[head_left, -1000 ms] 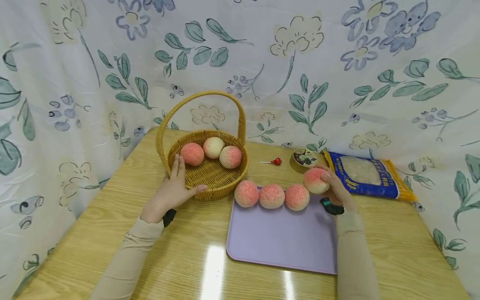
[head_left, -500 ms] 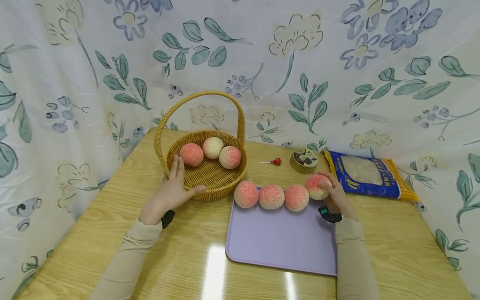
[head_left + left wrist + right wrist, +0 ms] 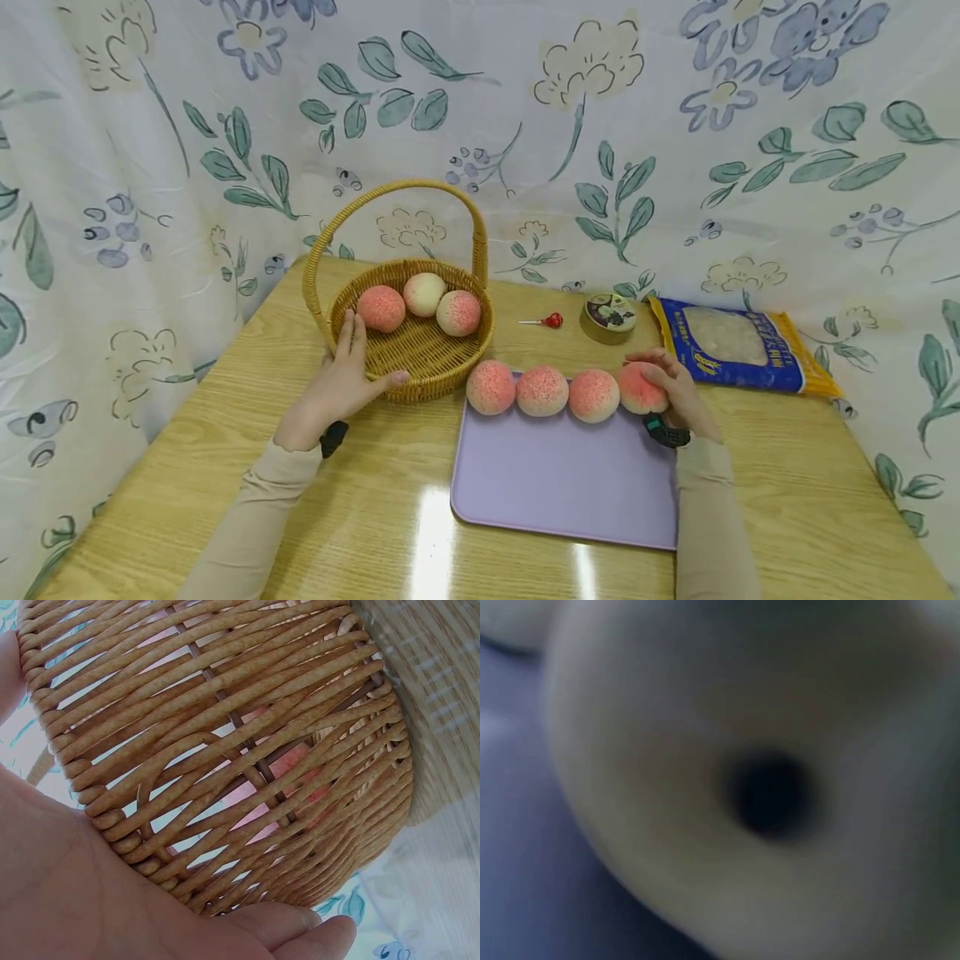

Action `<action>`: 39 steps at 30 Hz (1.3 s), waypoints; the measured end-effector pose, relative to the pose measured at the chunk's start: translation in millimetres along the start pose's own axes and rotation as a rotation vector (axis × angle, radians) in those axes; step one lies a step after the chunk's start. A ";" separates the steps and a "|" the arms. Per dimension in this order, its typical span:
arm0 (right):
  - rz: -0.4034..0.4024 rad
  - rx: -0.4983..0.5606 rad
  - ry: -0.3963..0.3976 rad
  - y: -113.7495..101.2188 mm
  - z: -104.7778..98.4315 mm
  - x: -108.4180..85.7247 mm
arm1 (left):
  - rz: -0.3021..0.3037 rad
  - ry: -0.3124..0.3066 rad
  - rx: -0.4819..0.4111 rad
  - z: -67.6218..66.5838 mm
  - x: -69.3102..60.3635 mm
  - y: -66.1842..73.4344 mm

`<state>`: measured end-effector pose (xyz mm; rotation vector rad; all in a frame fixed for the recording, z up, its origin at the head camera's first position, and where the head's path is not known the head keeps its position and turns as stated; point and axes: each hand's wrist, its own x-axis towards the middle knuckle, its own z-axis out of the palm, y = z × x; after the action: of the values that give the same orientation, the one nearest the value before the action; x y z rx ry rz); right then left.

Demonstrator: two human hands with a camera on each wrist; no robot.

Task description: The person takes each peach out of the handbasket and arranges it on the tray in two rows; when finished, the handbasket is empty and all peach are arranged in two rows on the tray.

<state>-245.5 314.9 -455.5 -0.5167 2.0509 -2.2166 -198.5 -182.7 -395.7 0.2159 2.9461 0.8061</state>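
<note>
Here's your right hand (image 3: 678,392), fingers curled round a pink ball (image 3: 636,390) at the far right corner of the lilac tray (image 3: 562,479), next to a row of three pink balls (image 3: 543,392); your left hand (image 3: 333,392), thumb spread wide from straight fingers, touches the basket (image 3: 431,387) left of the tray (three more balls (image 3: 424,295) inside!).

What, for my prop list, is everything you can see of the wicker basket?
The basket is yellow-brown and looks woven from wicker, with a tall arched handle and gaps in its side weave. It stands upright on the wooden table, left of the purple tray. Three peach-like balls lie inside, toward the back. The left hand touches its near left side.
</note>
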 end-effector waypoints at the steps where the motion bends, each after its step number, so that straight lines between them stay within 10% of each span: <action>1: 0.004 -0.033 -0.047 -0.1 -2.8 -1.4 | -0.001 -0.002 0.000 -0.1 -0.1 0.0; 10: 0.068 -0.120 -0.380 -6.4 -23.1 -9.5 | -0.006 -0.005 0.004 -0.8 -0.7 -0.7; 19: 0.165 -0.190 -0.310 -14.2 -21.3 -11.2 | -0.014 -0.004 -0.001 -2.2 -2.6 1.4; 27: -0.011 -0.170 -0.297 -25.4 -20.9 -10.0 | -0.008 -0.005 -0.012 -0.4 -1.6 1.9; 39: -0.056 -0.019 -0.329 -59.2 -0.9 33.4 | -0.008 0.014 -0.012 -0.3 -1.2 -0.5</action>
<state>-267.2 312.4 -391.1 -0.8838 1.9083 -1.9799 -197.4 -183.5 -395.6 0.1987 2.9524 0.8266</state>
